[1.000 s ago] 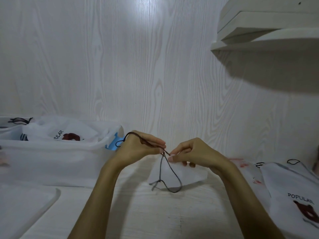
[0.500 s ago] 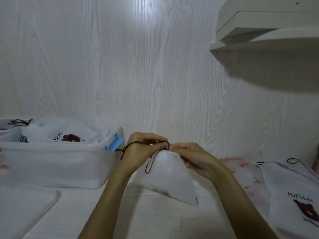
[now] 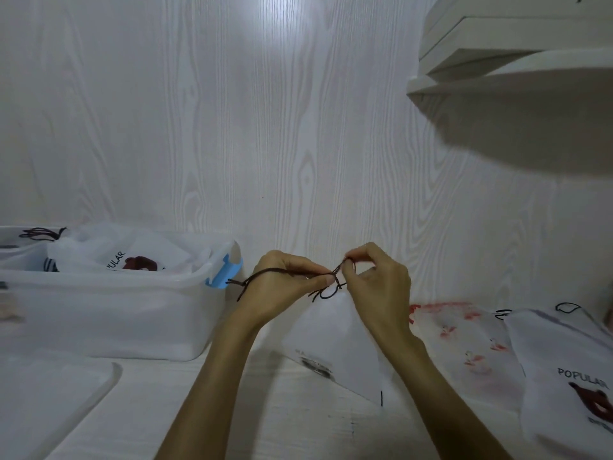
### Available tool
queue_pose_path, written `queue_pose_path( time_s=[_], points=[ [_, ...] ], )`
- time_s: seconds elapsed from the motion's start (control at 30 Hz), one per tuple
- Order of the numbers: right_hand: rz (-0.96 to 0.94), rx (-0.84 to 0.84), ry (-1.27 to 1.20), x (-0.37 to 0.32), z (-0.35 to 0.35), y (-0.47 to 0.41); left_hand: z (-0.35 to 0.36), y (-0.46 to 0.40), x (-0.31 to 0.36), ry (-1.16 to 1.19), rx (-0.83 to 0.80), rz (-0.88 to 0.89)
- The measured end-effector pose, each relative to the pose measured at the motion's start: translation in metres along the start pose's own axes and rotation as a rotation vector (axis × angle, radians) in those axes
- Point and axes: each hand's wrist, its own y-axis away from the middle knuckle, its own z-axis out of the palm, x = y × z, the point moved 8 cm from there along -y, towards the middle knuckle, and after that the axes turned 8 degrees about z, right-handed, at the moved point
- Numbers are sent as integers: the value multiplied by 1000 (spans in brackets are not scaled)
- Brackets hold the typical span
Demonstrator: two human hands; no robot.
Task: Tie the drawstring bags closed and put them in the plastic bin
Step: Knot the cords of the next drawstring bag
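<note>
A white drawstring bag hangs in front of me above the table, gathered at its top. Its dark drawstring forms a small loop between my hands. My left hand pinches one strand, which runs back over its wrist. My right hand pinches the other strand just above the bag's mouth. The clear plastic bin with a blue latch stands to the left and holds several tied bags.
More flat white bags lie at the right: one printed with red figures, one marked POPULAR. The bin's lid rests at the lower left. A white shelf juts from the wood-grain wall at the upper right.
The bag rose off the table as the cord was drawn tight. My right hand has moved up and now crosses the strands into a small loop at the bag's mouth.
</note>
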Motion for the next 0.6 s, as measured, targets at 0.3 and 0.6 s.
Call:
queue_pose_path(
  time_s=[0.3, 0.6],
  points=[
    [873, -483, -917, 39, 49, 16, -7, 5, -8, 13, -34, -46],
    [567, -704, 474, 72, -11, -5, -6, 6, -11, 63, -71, -58]
  ],
)
